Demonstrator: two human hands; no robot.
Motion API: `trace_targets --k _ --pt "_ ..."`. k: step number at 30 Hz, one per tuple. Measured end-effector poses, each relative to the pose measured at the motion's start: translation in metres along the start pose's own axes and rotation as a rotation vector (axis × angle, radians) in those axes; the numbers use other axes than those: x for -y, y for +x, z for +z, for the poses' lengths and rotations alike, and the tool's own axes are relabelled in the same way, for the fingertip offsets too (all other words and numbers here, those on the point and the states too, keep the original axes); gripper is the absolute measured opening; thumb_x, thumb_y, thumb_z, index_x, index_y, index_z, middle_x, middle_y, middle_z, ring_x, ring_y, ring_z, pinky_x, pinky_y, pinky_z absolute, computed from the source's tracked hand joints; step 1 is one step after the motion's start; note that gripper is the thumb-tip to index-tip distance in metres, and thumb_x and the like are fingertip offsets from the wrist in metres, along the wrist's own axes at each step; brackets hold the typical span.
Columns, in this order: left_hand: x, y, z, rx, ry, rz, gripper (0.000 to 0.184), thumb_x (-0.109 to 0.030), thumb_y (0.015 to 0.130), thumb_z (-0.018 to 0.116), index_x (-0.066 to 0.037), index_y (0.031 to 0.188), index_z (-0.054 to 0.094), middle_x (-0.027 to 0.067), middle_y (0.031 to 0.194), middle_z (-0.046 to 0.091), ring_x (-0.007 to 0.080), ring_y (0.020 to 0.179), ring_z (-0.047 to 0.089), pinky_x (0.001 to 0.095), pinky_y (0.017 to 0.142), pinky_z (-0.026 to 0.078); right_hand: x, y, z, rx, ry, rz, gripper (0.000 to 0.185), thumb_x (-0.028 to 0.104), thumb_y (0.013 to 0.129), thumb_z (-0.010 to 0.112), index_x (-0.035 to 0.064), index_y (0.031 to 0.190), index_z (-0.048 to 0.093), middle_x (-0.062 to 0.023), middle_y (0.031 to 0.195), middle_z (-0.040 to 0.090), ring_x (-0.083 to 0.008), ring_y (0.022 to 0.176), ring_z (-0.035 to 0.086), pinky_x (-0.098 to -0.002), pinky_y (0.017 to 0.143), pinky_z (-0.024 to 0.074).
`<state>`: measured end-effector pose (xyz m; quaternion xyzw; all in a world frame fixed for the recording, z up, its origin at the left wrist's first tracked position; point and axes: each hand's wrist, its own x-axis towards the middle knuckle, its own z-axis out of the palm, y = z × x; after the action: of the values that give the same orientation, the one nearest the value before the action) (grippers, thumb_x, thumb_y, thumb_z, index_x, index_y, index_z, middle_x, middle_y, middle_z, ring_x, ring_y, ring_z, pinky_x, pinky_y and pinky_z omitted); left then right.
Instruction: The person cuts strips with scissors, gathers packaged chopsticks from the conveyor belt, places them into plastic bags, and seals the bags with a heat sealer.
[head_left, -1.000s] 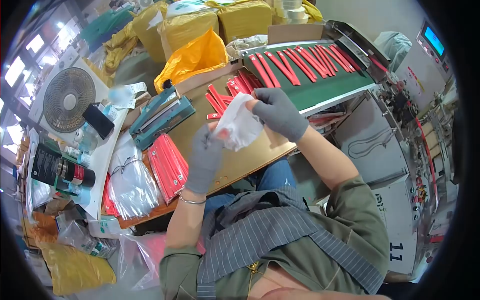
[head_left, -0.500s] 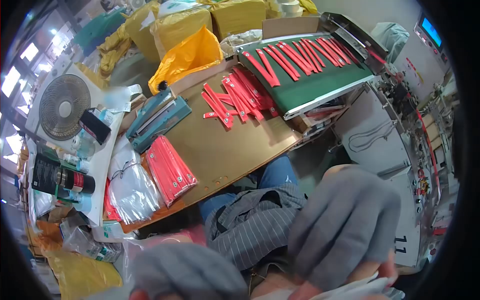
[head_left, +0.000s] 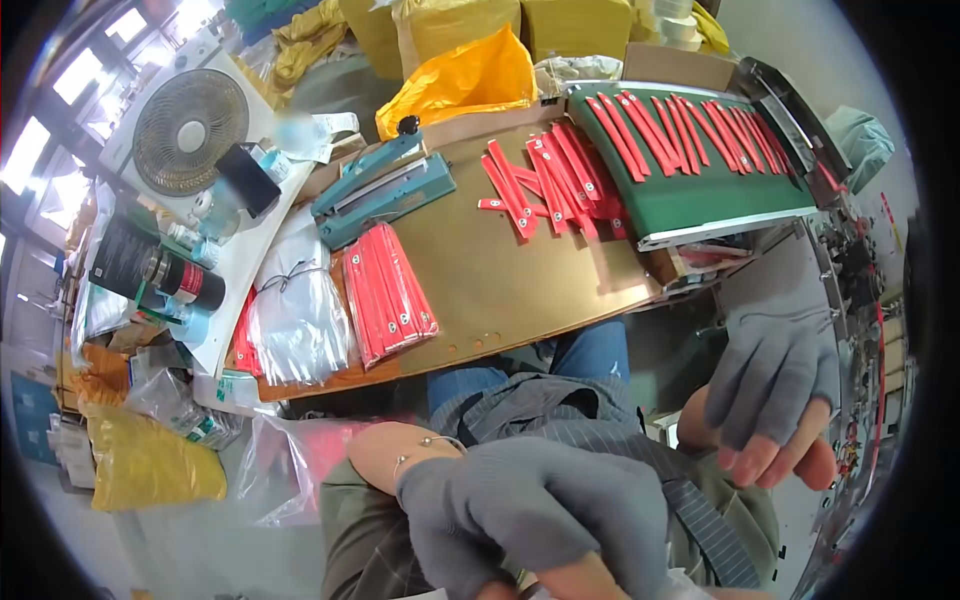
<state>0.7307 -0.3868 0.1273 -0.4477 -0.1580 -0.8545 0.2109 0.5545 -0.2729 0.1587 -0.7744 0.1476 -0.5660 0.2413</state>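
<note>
My left hand (head_left: 535, 505), in a grey fingerless glove, is low in the middle of the view, over my lap. Its fingers are bent together and the tips run past the lower edge. Some white material (head_left: 690, 584) shows beside them, though what they grip is hidden. On the right, my right hand (head_left: 775, 385) wears a matching glove. It hangs beside the machine side, fingers loosely bent and apart, with nothing in them. Both hands are away from the red strips (head_left: 560, 180) piled on the brown table (head_left: 530, 290).
Red strips lie in a row on a green conveyor belt (head_left: 690, 210). A teal sealer (head_left: 390, 200), a bagged red stack (head_left: 385, 295) and clear plastic bags (head_left: 298, 325) occupy the table's left. Beyond stand a fan (head_left: 190, 135), a black bottle (head_left: 185, 280) and an orange bag (head_left: 460, 80).
Both hands were raised close to the camera at the bottom. My right hand has moved away to the right and down; my left hand has shifted right. The view has turned left.
</note>
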Motion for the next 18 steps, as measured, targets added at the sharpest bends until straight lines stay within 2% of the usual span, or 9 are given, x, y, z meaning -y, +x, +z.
trace_targets --k 2,3,6,9,12,13,15,18 --pt "-0.004 0.001 -0.003 -0.025 0.006 -0.022 0.037 -0.024 0.091 0.063 0.013 0.091 0.068 0.0225 0.087 0.065 0.0272 0.069 0.063 0.0341 0.060 0.052 -0.002 -0.006 -0.002 -0.011 -0.013 0.011 0.038 0.034 0.091 0.064 -0.0030 0.089 0.070 -0.0188 0.099 0.068 -0.0240 0.073 0.067 -0.0343 0.061 0.0553" --pt "-0.005 0.008 -0.021 0.075 0.026 -0.009 0.035 -0.023 0.090 0.064 0.012 0.089 0.068 0.0222 0.085 0.065 0.0271 0.067 0.063 0.0334 0.058 0.052 -0.004 -0.009 -0.002 -0.037 -0.025 0.009 0.038 0.034 0.091 0.065 -0.0032 0.089 0.070 -0.0190 0.099 0.068 -0.0241 0.073 0.067 -0.0342 0.061 0.0550" --pt "-0.014 0.011 -0.030 0.110 0.192 0.022 0.031 -0.021 0.088 0.066 0.010 0.086 0.068 0.0224 0.085 0.065 0.0280 0.065 0.064 0.0330 0.054 0.053 -0.010 -0.019 0.004 -0.161 -0.070 -0.016 0.036 0.032 0.090 0.067 -0.0036 0.088 0.070 -0.0197 0.097 0.068 -0.0242 0.073 0.068 -0.0336 0.059 0.0540" --pt "-0.016 0.006 -0.040 0.095 0.184 0.023 0.030 -0.020 0.088 0.067 0.009 0.087 0.067 0.0223 0.085 0.065 0.0283 0.066 0.064 0.0345 0.056 0.053 -0.016 -0.026 0.008 -0.243 -0.090 -0.016 0.034 0.030 0.089 0.069 -0.0036 0.087 0.070 -0.0199 0.094 0.069 -0.0241 0.073 0.068 -0.0326 0.057 0.0527" --pt "-0.020 0.002 -0.035 -0.003 0.128 -0.071 0.028 -0.020 0.088 0.066 0.008 0.090 0.066 0.0204 0.084 0.064 0.0271 0.069 0.063 0.0347 0.058 0.053 -0.020 -0.027 0.003 -0.227 -0.084 0.016 0.033 0.030 0.088 0.069 -0.0034 0.085 0.071 -0.0196 0.090 0.069 -0.0240 0.071 0.067 -0.0319 0.056 0.0517" --pt "-0.028 0.009 -0.042 0.049 0.138 -0.140 0.027 -0.020 0.088 0.066 0.007 0.089 0.066 0.0183 0.083 0.064 0.0255 0.070 0.063 0.0331 0.058 0.052 -0.022 -0.028 0.003 -0.246 -0.089 0.021 0.033 0.030 0.088 0.069 -0.0034 0.085 0.071 -0.0195 0.090 0.069 -0.0241 0.070 0.067 -0.0320 0.055 0.0517" --pt "-0.033 0.007 -0.038 -0.140 0.145 -0.152 0.029 -0.025 0.088 0.063 0.003 0.092 0.063 0.0134 0.086 0.062 0.0220 0.074 0.061 0.0321 0.063 0.049 -0.025 -0.030 0.004 -0.284 -0.096 0.034 0.033 0.029 0.088 0.069 -0.0034 0.085 0.070 -0.0195 0.089 0.069 -0.0243 0.069 0.067 -0.0322 0.055 0.0516" --pt "-0.034 -0.056 0.027 -0.873 0.126 0.030 0.039 -0.042 0.085 0.056 -0.008 0.104 0.057 0.0050 0.098 0.058 0.0165 0.087 0.055 0.0336 0.075 0.044 -0.030 -0.028 -0.005 -0.200 -0.069 0.044 0.034 0.029 0.087 0.070 -0.0048 0.086 0.070 -0.0203 0.087 0.069 -0.0250 0.069 0.067 -0.0324 0.055 0.0515"
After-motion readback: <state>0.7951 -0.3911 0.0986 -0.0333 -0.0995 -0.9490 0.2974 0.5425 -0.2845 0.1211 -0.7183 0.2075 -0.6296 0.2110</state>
